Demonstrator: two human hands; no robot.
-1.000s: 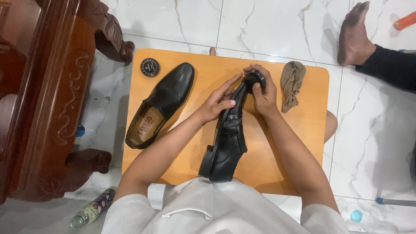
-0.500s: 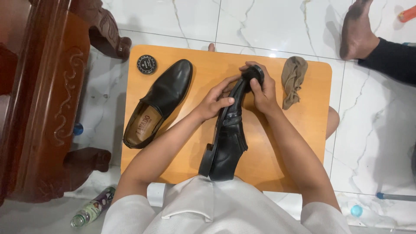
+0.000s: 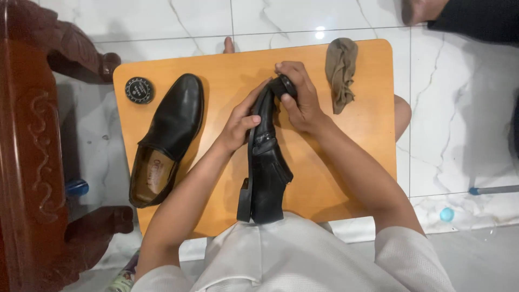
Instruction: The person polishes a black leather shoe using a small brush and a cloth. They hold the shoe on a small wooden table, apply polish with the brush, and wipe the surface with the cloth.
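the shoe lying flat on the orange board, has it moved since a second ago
No. The flat shoe keeps its place beside the round tin on the board; only the camera shifted.

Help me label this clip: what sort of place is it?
Probably a home floor: white marble-look tiles, carved dark wooden furniture, and a low orange table with black shoes.

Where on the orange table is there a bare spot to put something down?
The orange table is bare on its right side, below the crumpled cloth. A smaller patch lies between the round tin and the flat shoe. The middle is crowded: left hand and right hand hold the tilted shoe.
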